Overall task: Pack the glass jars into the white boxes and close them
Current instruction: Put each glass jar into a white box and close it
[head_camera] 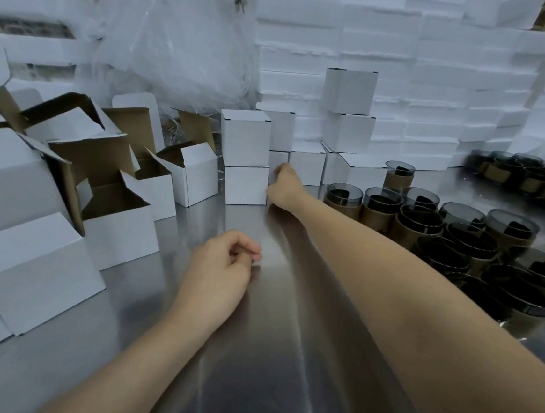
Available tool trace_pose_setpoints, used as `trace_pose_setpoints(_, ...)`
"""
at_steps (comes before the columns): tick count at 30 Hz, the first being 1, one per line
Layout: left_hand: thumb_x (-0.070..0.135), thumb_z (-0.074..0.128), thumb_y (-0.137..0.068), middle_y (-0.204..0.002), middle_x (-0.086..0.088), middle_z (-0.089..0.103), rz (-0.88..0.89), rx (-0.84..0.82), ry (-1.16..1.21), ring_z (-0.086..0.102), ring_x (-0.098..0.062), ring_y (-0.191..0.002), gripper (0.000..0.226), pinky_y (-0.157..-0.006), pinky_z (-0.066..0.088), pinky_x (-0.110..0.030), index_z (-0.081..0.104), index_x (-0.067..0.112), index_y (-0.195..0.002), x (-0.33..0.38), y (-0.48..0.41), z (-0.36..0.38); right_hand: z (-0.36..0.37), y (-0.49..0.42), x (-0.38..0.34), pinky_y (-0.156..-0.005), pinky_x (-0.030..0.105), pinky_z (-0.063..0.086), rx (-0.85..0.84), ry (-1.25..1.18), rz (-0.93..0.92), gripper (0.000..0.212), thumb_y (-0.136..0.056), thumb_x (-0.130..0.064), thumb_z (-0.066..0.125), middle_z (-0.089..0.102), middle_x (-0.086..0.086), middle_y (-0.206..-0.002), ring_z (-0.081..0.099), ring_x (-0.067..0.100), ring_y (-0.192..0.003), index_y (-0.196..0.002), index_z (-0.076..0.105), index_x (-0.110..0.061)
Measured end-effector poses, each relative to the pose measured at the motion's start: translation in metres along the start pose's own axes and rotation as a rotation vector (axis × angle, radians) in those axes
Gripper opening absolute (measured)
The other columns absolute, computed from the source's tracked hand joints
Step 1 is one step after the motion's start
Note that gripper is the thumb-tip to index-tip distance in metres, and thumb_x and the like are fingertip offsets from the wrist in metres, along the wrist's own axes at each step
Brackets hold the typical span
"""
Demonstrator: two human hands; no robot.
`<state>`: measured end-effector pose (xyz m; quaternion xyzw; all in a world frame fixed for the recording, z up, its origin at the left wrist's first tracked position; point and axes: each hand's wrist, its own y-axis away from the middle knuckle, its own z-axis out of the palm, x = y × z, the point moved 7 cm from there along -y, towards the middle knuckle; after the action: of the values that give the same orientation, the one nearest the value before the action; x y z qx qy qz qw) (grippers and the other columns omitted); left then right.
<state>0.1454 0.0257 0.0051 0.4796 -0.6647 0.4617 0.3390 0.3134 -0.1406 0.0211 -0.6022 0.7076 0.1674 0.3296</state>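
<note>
Two closed white boxes are stacked at the table's middle back, the upper box [244, 142] on the lower box [246, 185]. My right hand [285, 185] reaches to the lower box's right side, fingers curled, knuckles against it and the small box [278, 161] behind. My left hand [222, 261] hovers low over the steel table [283, 357], fingers loosely curled, holding nothing. Several dark glass jars [461, 234] in brown sleeves stand at the right, the nearest jar [344, 198] just right of my right wrist. Open white boxes [119, 228] crowd the left.
More closed boxes [347, 120] are stacked behind the jars. White foam slabs [410, 69] wall the back. A clear plastic bag [187, 38] hangs at the back left. Another group of jars [527, 177] sits at the far right.
</note>
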Motion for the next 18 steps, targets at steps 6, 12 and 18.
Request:
trace_pose_setpoints(6, -0.005, 0.042, -0.088, -0.078, 0.011, 0.070, -0.010, 0.009, -0.014, 0.061, 0.008, -0.066, 0.037, -0.055, 0.040, -0.004, 0.064, 0.022, -0.076, -0.001, 0.000, -0.001, -0.013, 0.012, 0.007, -0.085, 0.031, 0.040, 0.268, -0.302, 0.033, 0.036, -0.092, 0.000, 0.039, 0.054, 0.023, -0.124, 0.053, 0.035, -0.112, -0.128, 0.044, 0.002)
trace_pose_setpoints(12, -0.009, 0.042, -0.085, -0.080, 0.004, 0.070, -0.005, 0.007, -0.008, 0.059, 0.010, -0.058, 0.033, -0.052, 0.038, -0.004, 0.065, 0.014, -0.080, 0.005, 0.002, 0.001, -0.002, 0.056, -0.040, -0.113, 0.036, 0.025, 0.369, -0.513, -0.189, 0.061, -0.089, -0.003, 0.045, 0.031, 0.018, -0.143, 0.035, 0.032, -0.130, -0.146, 0.024, -0.003)
trace_pose_setpoints(18, -0.011, 0.041, -0.086, -0.082, 0.001, 0.069, 0.007, -0.011, 0.004, 0.057, 0.010, -0.057, 0.032, -0.053, 0.038, -0.002, 0.065, 0.009, -0.084, 0.009, 0.002, 0.002, 0.013, 0.063, -0.052, -0.108, 0.047, 0.025, 0.341, -0.344, -0.132, 0.117, -0.076, -0.032, 0.073, 0.005, 0.016, -0.156, 0.013, 0.032, -0.139, -0.152, -0.016, -0.019)
